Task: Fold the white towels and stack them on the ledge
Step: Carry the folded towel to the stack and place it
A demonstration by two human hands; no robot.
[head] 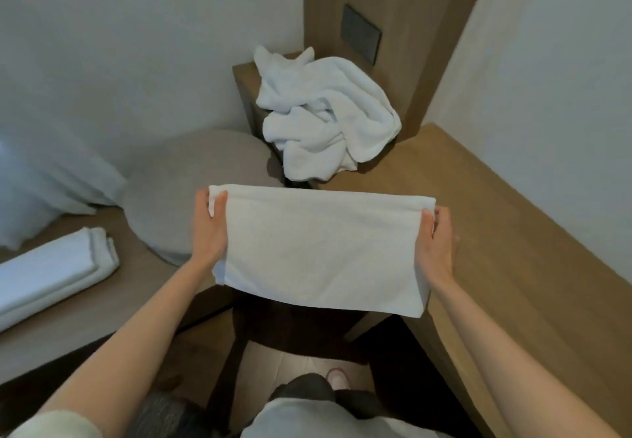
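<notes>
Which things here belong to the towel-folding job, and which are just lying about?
Job: flat white towel, pinched at its upper corners by left hand and right hand; crumpled white towel heap; folded white towel stack; brown wooden ledge.

Lying about: round grey cushion; dark rectangular wall switch plate.

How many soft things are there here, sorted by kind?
Flat white towel, held up off the surfaces: 1
Crumpled white towel heap (towels in it cannot be counted): 1
Stack of folded white towels: 1
Round grey cushion: 1
White pillow: 1
Total: 5
</notes>
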